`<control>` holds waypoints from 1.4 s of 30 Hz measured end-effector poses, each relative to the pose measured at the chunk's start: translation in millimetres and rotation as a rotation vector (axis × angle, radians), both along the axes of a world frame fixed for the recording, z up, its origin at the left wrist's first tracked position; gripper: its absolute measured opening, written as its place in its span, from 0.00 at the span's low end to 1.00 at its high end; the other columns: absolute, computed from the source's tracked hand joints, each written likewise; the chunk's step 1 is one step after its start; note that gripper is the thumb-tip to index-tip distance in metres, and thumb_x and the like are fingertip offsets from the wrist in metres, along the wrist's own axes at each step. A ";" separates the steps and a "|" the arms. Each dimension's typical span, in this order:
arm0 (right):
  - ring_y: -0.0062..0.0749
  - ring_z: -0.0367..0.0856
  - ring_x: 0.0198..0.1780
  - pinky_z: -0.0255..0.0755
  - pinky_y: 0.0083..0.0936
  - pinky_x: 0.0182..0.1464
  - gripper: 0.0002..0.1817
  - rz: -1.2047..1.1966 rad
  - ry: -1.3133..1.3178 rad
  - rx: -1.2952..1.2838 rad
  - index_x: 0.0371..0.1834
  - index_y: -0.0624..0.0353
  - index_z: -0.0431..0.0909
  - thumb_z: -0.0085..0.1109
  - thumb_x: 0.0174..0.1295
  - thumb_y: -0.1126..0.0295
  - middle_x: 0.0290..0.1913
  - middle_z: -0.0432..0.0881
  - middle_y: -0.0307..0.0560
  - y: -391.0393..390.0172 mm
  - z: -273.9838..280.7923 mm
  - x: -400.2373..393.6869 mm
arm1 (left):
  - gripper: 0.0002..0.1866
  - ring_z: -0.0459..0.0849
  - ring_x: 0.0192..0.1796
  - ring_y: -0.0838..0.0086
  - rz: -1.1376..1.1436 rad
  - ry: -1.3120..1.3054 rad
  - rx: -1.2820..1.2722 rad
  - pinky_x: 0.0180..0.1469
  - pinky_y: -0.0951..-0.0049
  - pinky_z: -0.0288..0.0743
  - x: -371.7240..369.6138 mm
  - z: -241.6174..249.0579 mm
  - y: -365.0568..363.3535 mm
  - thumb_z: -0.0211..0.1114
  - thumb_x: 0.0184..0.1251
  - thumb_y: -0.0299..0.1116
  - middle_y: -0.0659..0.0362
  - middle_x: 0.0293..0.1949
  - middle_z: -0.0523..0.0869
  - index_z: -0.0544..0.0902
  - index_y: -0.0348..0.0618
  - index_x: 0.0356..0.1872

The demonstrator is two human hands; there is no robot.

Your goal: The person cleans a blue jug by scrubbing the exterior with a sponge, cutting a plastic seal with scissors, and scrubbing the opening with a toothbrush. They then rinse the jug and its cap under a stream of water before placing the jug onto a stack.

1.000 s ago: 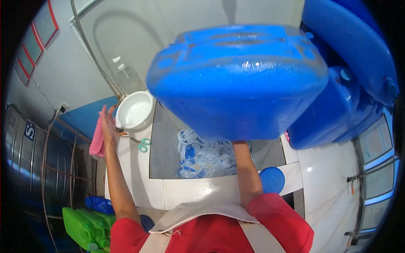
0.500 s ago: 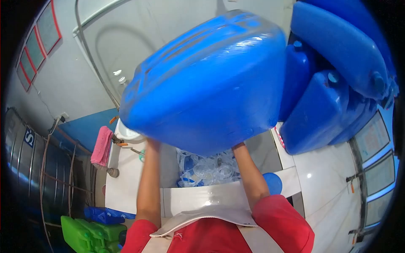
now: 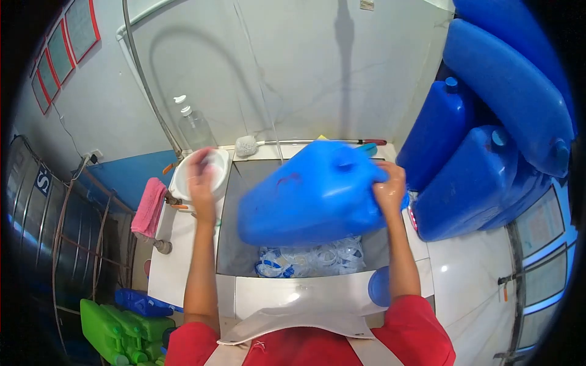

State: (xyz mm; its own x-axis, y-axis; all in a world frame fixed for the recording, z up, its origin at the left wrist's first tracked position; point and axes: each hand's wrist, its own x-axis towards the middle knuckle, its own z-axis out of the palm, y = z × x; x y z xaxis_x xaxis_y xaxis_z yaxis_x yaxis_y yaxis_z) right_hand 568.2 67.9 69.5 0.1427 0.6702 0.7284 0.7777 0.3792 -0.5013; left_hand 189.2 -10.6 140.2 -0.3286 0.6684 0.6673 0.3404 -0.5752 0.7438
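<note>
The sink (image 3: pixel 232 259) is lying beneath the held jug (image 3: pixel 299 204), which is leaning. The bowl (image 3: pixel 224 165) is sitting at the jug's nine o'clock. The right hand (image 3: pixel 390 187) is grasping the jug at three o'clock; the left hand (image 3: pixel 200 175), blurred and released, is overlapping the bowl.

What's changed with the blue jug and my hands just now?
The jug has come lower over the sink and turned, its neck now showing. Your left hand, hidden behind it before, is clear, by the bowl; your right hand holds it. The towel stayed put.
</note>
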 end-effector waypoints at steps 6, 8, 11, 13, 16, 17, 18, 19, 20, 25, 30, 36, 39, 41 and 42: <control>0.46 0.71 0.52 0.63 0.41 0.61 0.17 0.126 -0.402 -0.053 0.33 0.61 0.78 0.62 0.33 0.76 0.43 0.77 0.51 2.7 -34.1 -113.6 | 0.20 0.77 0.48 0.54 -0.199 1.014 -0.267 0.51 0.58 0.71 105.5 -70.0 49.0 0.61 0.49 0.29 0.45 0.43 0.79 0.76 0.35 0.46; 0.48 0.69 0.57 0.56 0.47 0.66 0.16 0.104 -0.613 -0.155 0.34 0.64 0.80 0.62 0.37 0.74 0.47 0.76 0.56 3.8 -42.2 -126.0 | 0.18 0.79 0.44 0.54 -0.188 1.075 -0.399 0.48 0.57 0.72 108.2 -101.6 62.7 0.61 0.48 0.29 0.46 0.39 0.80 0.76 0.35 0.43; 0.50 0.73 0.54 0.65 0.39 0.58 0.15 0.286 -0.711 -0.319 0.35 0.64 0.80 0.57 0.42 0.72 0.44 0.80 0.54 30.6 -32.6 -128.6 | 0.15 0.80 0.38 0.53 -0.145 1.077 -0.396 0.43 0.56 0.73 99.3 -122.3 94.9 0.62 0.47 0.30 0.47 0.32 0.81 0.77 0.36 0.38; 0.50 0.79 0.46 0.71 0.38 0.51 0.15 0.515 -0.400 -0.594 0.37 0.66 0.80 0.52 0.47 0.70 0.38 0.82 0.57 72.3 -4.6 -157.4 | 0.14 0.80 0.35 0.52 -0.109 1.022 -0.285 0.42 0.55 0.74 83.0 -126.7 109.3 0.63 0.47 0.31 0.48 0.30 0.81 0.77 0.37 0.36; 0.41 0.83 0.31 0.75 0.34 0.37 0.13 0.676 -0.198 -0.644 0.32 0.64 0.82 0.51 0.48 0.70 0.28 0.83 0.57 129.4 3.4 -204.0 | 0.18 0.80 0.37 0.52 -0.145 1.082 -0.394 0.42 0.56 0.74 65.4 -127.2 136.9 0.64 0.47 0.35 0.48 0.33 0.82 0.77 0.40 0.40; 0.37 0.83 0.28 0.75 0.32 0.34 0.12 0.775 -0.159 -0.788 0.29 0.64 0.83 0.51 0.48 0.69 0.26 0.83 0.57 144.8 1.1 -213.9 | 0.19 0.81 0.39 0.52 -0.158 1.065 -0.335 0.42 0.56 0.74 57.1 -136.2 147.8 0.64 0.48 0.38 0.49 0.35 0.82 0.78 0.42 0.42; 0.37 0.83 0.28 0.75 0.32 0.34 0.12 0.773 -0.148 -0.779 0.29 0.64 0.83 0.51 0.48 0.69 0.26 0.83 0.57 151.7 -1.2 -221.2 | 0.20 0.81 0.41 0.53 -0.173 1.049 -0.275 0.42 0.56 0.75 52.9 -134.0 154.2 0.64 0.49 0.40 0.49 0.38 0.83 0.79 0.44 0.43; 0.35 0.82 0.26 0.75 0.30 0.33 0.11 0.790 -0.153 -0.801 0.26 0.64 0.83 0.52 0.48 0.70 0.25 0.82 0.56 157.3 -4.9 -226.6 | 0.20 0.81 0.41 0.53 -0.177 1.061 -0.269 0.42 0.56 0.75 49.3 -133.5 158.5 0.64 0.49 0.40 0.49 0.38 0.83 0.79 0.44 0.43; 0.32 0.82 0.24 0.75 0.27 0.31 0.11 0.807 -0.161 -0.827 0.24 0.64 0.83 0.52 0.49 0.70 0.23 0.82 0.55 159.0 -5.1 -227.4 | 0.20 0.81 0.41 0.52 -0.198 1.013 -0.365 0.44 0.56 0.75 48.4 -128.8 157.8 0.64 0.48 0.42 0.47 0.39 0.83 0.79 0.43 0.42; 0.37 0.83 0.24 0.77 0.29 0.29 0.13 0.631 0.102 -0.866 0.33 0.68 0.81 0.51 0.54 0.70 0.27 0.83 0.55 196.2 -8.0 -150.1 | 0.20 0.81 0.37 0.49 -0.417 1.031 -0.741 0.42 0.54 0.74 49.8 -128.3 138.4 0.64 0.48 0.44 0.44 0.33 0.83 0.80 0.44 0.41; 0.62 0.74 0.49 0.71 0.45 0.50 0.17 -0.241 -0.241 -0.606 0.47 0.59 0.76 0.49 0.58 0.62 0.48 0.74 0.65 220.2 -69.2 -17.3 | 0.19 0.81 0.35 0.48 -0.200 0.972 -0.803 0.39 0.52 0.74 50.4 -107.3 39.2 0.63 0.49 0.44 0.44 0.29 0.83 0.80 0.47 0.42; 0.63 0.71 0.51 0.68 0.43 0.55 0.24 -0.255 0.259 -0.607 0.57 0.62 0.68 0.52 0.55 0.71 0.57 0.58 0.65 223.8 -109.1 16.1 | 0.22 0.84 0.31 0.55 -0.025 0.594 -0.727 0.37 0.64 0.76 1.6 -4.1 -31.3 0.68 0.42 0.31 0.48 0.29 0.84 0.80 0.45 0.45; 0.55 0.76 0.42 0.70 0.39 0.51 0.22 -0.134 0.364 -0.509 0.54 0.65 0.68 0.49 0.55 0.71 0.42 0.73 0.62 242.6 -101.1 8.3 | 0.23 0.81 0.26 0.72 0.085 0.414 -0.638 0.32 0.74 0.74 -34.5 24.4 -74.0 0.61 0.42 0.22 0.56 0.26 0.84 0.79 0.36 0.46; 0.42 0.78 0.34 0.72 0.34 0.44 0.16 0.235 0.483 -0.530 0.45 0.66 0.73 0.49 0.57 0.68 0.31 0.78 0.55 235.2 -69.6 -12.0 | 0.22 0.79 0.23 0.78 0.100 0.352 -0.626 0.28 0.77 0.73 -53.2 33.8 -103.4 0.59 0.42 0.21 0.60 0.25 0.83 0.79 0.34 0.46; 0.35 0.78 0.30 0.72 0.31 0.40 0.14 0.393 0.461 -0.506 0.39 0.66 0.75 0.49 0.58 0.66 0.26 0.79 0.51 224.6 -50.0 -30.8 | 0.20 0.75 0.20 0.81 0.153 0.222 -0.707 0.24 0.80 0.69 -57.0 41.1 -117.5 0.57 0.43 0.21 0.63 0.23 0.80 0.79 0.34 0.44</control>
